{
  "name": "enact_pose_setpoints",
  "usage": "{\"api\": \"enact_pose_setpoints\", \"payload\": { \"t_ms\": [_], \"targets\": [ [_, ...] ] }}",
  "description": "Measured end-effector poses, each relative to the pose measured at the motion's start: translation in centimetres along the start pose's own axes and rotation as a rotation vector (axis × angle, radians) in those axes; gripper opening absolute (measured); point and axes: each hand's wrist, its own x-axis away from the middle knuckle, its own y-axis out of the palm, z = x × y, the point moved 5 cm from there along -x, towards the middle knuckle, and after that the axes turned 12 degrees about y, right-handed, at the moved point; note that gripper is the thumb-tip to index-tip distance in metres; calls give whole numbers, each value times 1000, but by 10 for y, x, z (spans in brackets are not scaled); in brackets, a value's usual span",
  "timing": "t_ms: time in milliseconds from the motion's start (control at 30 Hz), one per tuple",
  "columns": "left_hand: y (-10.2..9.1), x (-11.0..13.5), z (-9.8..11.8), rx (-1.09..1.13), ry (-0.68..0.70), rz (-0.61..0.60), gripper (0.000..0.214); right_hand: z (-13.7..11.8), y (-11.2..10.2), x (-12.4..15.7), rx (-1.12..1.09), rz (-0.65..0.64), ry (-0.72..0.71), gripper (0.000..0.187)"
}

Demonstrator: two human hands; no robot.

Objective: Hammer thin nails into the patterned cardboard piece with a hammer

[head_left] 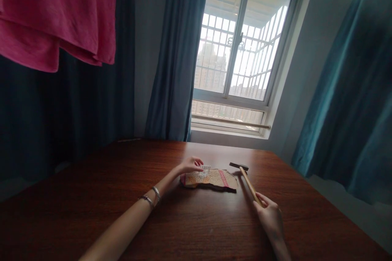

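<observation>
My right hand (270, 212) is wrapped round the wooden handle of a hammer (249, 183). Its dark head is raised to the right of a patterned piece of board (211, 178), which lies on the table with ragged edges and a pink band. Several thin nails (206, 169) stand upright in a cluster on the board's left half. My left hand (192, 164) reaches over the left end, thumb and fingers pinched at the nails; the nail between them is small and mostly hidden.
The brown wooden table (171, 228) extends to the wall below a barred window (241, 40). Blue curtains (177, 57) hang on both sides. A pink cloth (82, 12) hangs at the upper left.
</observation>
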Motion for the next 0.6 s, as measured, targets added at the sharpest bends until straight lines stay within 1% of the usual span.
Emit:
{"api": "enact_pose_setpoints", "payload": {
  "t_ms": [100, 200, 333, 400, 533, 600],
  "targets": [
    [-8, 13, 2, -72, -1, -11, 54, 3, 0, -4, 55, -7, -16, 45],
    [-10, 24, 7, -119, 22, -31, 63, 6, 3, -7, 90, -19, -39, 44],
    [-8, 34, 14, -118, -6, -118, 80, 6, 7, -7, 186, -16, -71, 41],
    [-7, 37, 16, -108, -33, -158, 84, 4, 8, -5, 265, -21, -82, 41],
    [-5, 40, 23, -84, -25, -208, 77, -5, 10, 8, 508, -10, -152, 40],
    [-7, 40, 28, -74, -29, -165, 70, -9, 12, 15, 610, 17, -211, 39]
  ]
}}
